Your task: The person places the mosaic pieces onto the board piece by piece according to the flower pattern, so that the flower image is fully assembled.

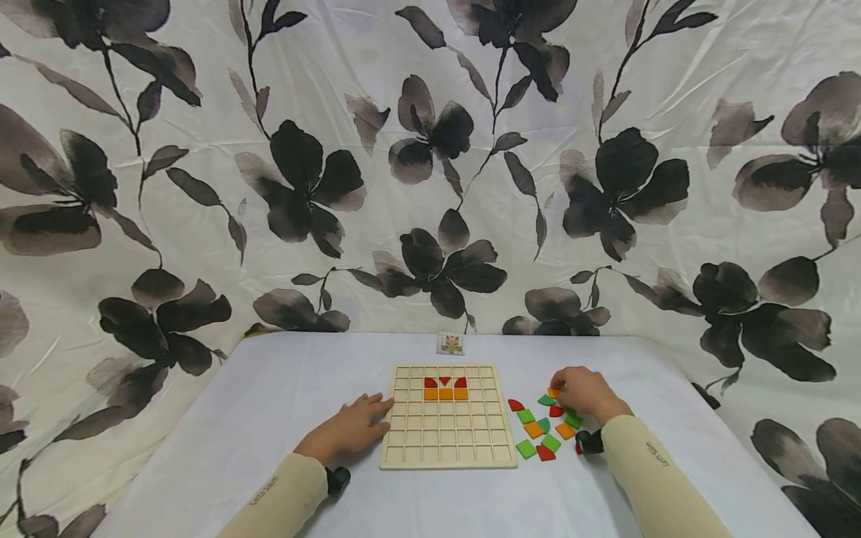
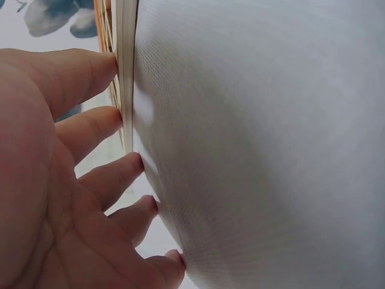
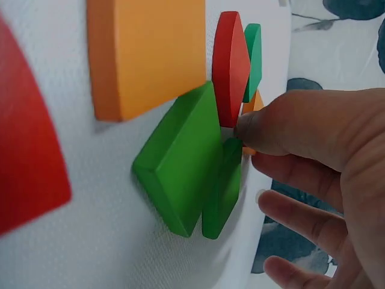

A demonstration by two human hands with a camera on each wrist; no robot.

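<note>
A pale wooden grid board [image 1: 449, 439] lies on the table, with red pieces [image 1: 460, 382] in one row and three orange squares [image 1: 446, 394] in the row below. My left hand [image 1: 353, 426] rests at the board's left side; in the left wrist view its thumb and index finger touch the board's edge [image 2: 126, 72], fingers spread. Right of the board, my right hand [image 1: 588, 390] pinches an orange tile [image 1: 553, 392] between thumb and index finger; the thumb partly hides the tile [image 3: 257, 101] in the right wrist view. Green tiles [image 3: 180, 159] and a red piece [image 3: 230, 66] lie close by.
Several loose green, orange and red pieces [image 1: 533, 430] are scattered between the board and my right wrist. A small patterned card [image 1: 451, 344] is at the table's back edge. Behind the white table [image 1: 303, 366] hangs a flowered cloth [image 1: 430, 202].
</note>
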